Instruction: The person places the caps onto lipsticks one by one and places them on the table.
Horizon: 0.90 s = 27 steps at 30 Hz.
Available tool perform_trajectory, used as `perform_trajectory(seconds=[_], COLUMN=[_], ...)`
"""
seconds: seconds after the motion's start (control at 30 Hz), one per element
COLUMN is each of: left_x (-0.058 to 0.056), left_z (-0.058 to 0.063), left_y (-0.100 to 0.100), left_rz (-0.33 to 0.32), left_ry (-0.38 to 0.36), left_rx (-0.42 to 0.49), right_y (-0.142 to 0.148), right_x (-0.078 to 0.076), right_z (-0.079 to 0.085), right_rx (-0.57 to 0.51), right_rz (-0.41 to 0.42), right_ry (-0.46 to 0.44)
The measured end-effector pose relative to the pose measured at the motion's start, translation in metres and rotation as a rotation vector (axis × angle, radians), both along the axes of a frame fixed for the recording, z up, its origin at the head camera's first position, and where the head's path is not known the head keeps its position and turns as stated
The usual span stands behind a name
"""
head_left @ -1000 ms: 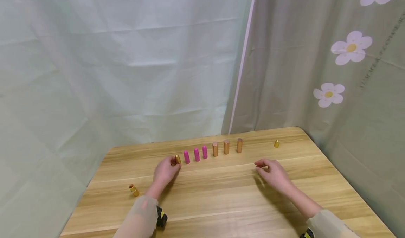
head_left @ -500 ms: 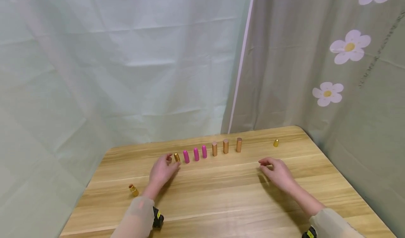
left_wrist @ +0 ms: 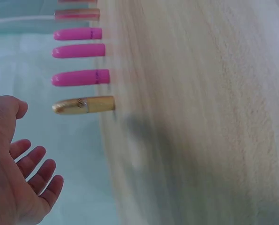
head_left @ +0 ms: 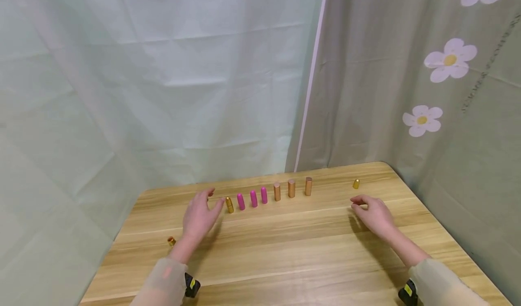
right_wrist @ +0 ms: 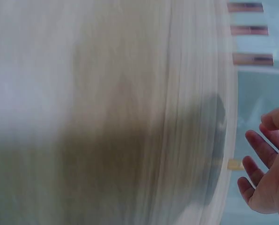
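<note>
A gold lipstick [head_left: 229, 205] stands upright at the left end of a row of lipsticks. Just left of it my left hand [head_left: 198, 216] is held with fingers spread, and nothing is between them; in the left wrist view the thumb is clearly apart from the gold lipstick [left_wrist: 83, 105]. Over the table's right half hovers my right hand [head_left: 374, 216], its fingers loosely bent and holding nothing. Beyond its fingertips stands a small gold cap [head_left: 356, 184]. Left of my left forearm is an uncapped gold lipstick base [head_left: 171, 241], partly hidden by the arm.
Three pink lipsticks [head_left: 254, 199] continue the row, followed by three copper-coloured lipsticks [head_left: 291, 188] to the right. The wooden table [head_left: 285, 251] ends at the back against a pale curtain [head_left: 183, 93] and a grey flowered one [head_left: 358, 93].
My left hand has let go of the gold lipstick and drawn back to the left, its fingers spreading. The right hand has moved rightward, closer to the small gold cap.
</note>
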<state>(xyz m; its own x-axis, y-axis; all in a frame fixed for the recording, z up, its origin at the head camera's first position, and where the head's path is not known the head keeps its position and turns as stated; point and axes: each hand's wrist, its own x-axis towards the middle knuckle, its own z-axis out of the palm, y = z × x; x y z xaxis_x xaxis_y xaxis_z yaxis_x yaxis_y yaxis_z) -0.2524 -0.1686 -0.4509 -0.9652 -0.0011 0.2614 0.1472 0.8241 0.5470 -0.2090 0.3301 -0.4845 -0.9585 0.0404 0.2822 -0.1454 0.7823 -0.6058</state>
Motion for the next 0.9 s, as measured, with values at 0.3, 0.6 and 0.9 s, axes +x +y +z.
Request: perform_trajectory(seconds=[0.3,0.6,0.9], left_x=[0.027,0.061,0.082], left_z=[0.02,0.023,0.002], left_y=[0.029,0.072,0.113], left_rz=[-0.161,-0.372,-0.556], left_ry=[0.139,0.147,0.076], left_rx=[-0.139,-0.263,-0.395], right_y=[0.028,0.042,0.044], right_x=[-0.013,-0.027,-0.046], right_z=[0.002,0.003,0.008], right_rx=[0.015,0.05,0.108], right_rz=[-0.081,-0.134,-0.142], right_ry=[-0.021,-0.053,-0.153])
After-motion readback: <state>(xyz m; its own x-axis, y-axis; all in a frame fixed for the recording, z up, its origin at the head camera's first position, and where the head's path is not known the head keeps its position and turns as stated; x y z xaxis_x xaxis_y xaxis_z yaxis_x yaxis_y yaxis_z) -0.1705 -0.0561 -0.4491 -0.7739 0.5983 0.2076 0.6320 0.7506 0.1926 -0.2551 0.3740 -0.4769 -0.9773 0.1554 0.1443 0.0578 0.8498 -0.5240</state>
